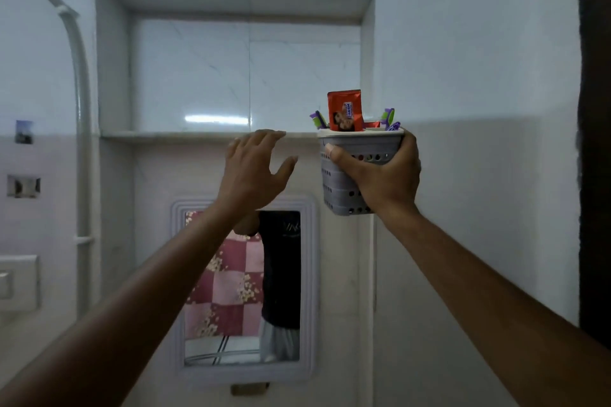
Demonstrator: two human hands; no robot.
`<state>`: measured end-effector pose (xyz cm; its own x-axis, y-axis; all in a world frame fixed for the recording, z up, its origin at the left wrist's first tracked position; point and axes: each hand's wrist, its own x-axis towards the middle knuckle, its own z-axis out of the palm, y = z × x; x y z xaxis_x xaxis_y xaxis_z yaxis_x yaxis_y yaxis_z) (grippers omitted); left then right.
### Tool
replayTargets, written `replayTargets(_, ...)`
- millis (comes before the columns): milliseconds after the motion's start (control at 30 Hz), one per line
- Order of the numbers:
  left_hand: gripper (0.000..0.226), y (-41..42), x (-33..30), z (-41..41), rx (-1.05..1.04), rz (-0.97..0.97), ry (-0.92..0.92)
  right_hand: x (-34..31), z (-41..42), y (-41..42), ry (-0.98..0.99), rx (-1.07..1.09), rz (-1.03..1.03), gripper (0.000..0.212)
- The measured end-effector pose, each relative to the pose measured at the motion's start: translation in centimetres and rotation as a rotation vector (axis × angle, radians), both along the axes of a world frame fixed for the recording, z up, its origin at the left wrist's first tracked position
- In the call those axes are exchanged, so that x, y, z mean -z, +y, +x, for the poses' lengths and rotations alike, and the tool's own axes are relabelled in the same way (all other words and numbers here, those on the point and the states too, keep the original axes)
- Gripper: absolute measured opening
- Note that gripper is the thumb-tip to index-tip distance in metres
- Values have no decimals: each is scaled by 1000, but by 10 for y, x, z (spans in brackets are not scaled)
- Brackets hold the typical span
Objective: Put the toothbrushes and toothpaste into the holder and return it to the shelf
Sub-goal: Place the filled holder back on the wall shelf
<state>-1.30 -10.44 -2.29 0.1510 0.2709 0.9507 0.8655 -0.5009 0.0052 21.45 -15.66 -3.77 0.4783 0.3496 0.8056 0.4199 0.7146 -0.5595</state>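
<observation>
My right hand point(380, 175) grips a grey perforated holder point(340, 188) held up at the right end of the shelf's front edge point(165, 135). A red toothpaste tube point(344, 111) stands upright in the holder. Purple and green toothbrushes point(387, 119) stick out on both sides of the tube. My left hand point(254, 168) is raised with fingers spread, its fingertips at the shelf edge just left of the holder, holding nothing.
The shelf is the floor of a recessed marble niche point(238, 76) in the wall. A white-framed mirror point(243, 287) hangs below it. A white pipe point(81, 142) runs down the left wall. A dark door edge point(595, 142) stands at the far right.
</observation>
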Motion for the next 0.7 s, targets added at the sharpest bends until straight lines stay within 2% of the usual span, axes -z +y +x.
replayTargets(100,59,28,-24,-2,-26,23,-26,-24,-3,3,8,32,17,115)
replayTargets(267,69,80,-33,-11,-76,-93,-38,-56,-10,15,12,78,36,113)
replayTargets(433,66,94,-29,-5,-55,21,-159,-89,-15,38,-13,119,81,115)
replayTargets(700,57,107,-30,-2,-56,60,-217,-125,-35,87,7,167,107,118)
